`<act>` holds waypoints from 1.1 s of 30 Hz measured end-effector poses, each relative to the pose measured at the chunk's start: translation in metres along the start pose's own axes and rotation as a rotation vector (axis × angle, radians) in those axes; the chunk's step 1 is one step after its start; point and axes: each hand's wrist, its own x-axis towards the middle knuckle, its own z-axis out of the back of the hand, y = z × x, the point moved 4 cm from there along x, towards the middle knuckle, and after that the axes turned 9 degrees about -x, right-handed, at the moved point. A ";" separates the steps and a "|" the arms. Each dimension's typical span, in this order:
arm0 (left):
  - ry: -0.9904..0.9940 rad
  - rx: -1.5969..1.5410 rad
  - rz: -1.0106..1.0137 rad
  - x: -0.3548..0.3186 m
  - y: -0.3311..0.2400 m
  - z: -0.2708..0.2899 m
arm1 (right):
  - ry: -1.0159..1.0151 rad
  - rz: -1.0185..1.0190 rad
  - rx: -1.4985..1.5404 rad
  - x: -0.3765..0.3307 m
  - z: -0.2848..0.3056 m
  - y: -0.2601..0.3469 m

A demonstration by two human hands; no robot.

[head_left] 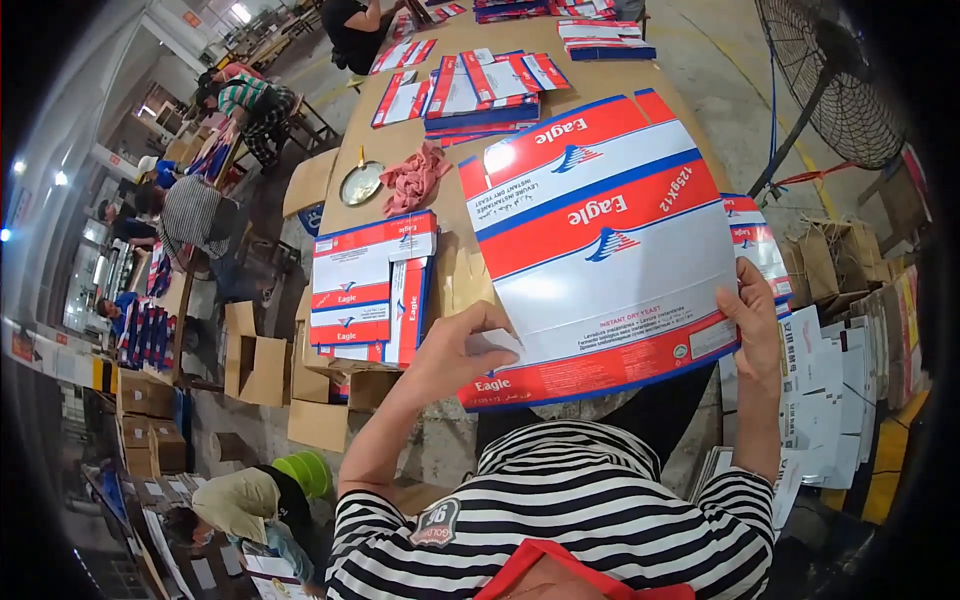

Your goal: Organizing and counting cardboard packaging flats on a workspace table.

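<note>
A large flat carton blank [610, 262], printed red, white and blue, is tilted up in front of my chest. My right hand [752, 315] grips its right edge, thumb on the printed face and fingers behind. At the lower left corner of the blank, my left hand [455, 350] is closed, with a small white piece [497, 344] under its thumb; whether this piece is loose or part of the blank I cannot tell. Left of the blank, a stack of similar folded cartons [350, 275] lies on the brown-topped table [385, 115].
A pink cloth [416, 178] and a round metal dish [361, 184] lie on the table, with more carton stacks [485, 95] farther back. A caged fan [840, 80] stands at the right, above white cardboard sheets [825, 400]. Open brown boxes [255, 355] and several people occupy the left side.
</note>
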 end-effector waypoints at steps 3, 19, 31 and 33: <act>0.108 -0.075 -0.003 0.002 0.006 0.003 | 0.001 -0.047 0.007 0.009 0.002 -0.009; 0.122 -0.328 0.068 0.004 0.048 0.000 | 0.084 -0.216 0.121 0.018 0.000 -0.051; 0.097 -0.087 0.022 0.014 0.100 -0.018 | -0.076 -0.257 0.566 -0.038 0.017 -0.151; 0.032 0.100 -0.225 0.005 0.098 -0.034 | -0.184 -0.393 0.442 -0.062 -0.019 -0.177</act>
